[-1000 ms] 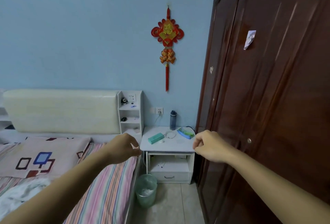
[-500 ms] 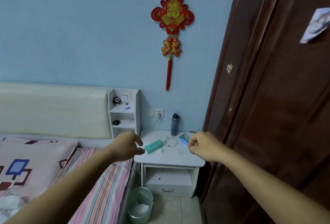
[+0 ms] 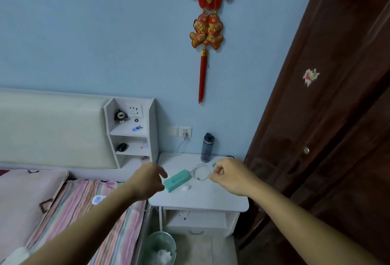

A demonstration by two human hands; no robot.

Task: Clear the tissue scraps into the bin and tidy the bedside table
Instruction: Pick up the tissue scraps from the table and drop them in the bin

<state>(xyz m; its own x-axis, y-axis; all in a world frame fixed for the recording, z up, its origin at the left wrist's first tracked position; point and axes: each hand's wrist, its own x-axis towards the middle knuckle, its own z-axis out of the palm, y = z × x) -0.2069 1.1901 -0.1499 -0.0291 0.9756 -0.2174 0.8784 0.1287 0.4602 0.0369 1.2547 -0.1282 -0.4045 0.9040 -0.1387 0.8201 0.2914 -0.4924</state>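
The white bedside table [image 3: 202, 200] stands between the bed and the wardrobe. On it lie a teal box [image 3: 177, 180], a small white scrap [image 3: 186, 187], a coiled white cable [image 3: 201, 172] and a dark water bottle [image 3: 207, 147]. A green packet [image 3: 214, 164] peeks out behind my right hand. My left hand [image 3: 148, 180] hovers at the table's left edge, fingers loosely curled, holding nothing. My right hand [image 3: 229, 175] is a closed fist over the table's right side. The green bin [image 3: 159, 247] with white tissue inside sits on the floor below.
A dark wooden wardrobe [image 3: 327, 138] rises close on the right. The bed with a striped cover [image 3: 84, 212] fills the left. A white headboard shelf [image 3: 132, 133] holds small items. A charger is plugged into the wall socket [image 3: 185, 132]. A red ornament [image 3: 207, 32] hangs above.
The view has moved closer to the bedside table and tilted down. Both hands have stayed out in front and now reach over the table's edges.
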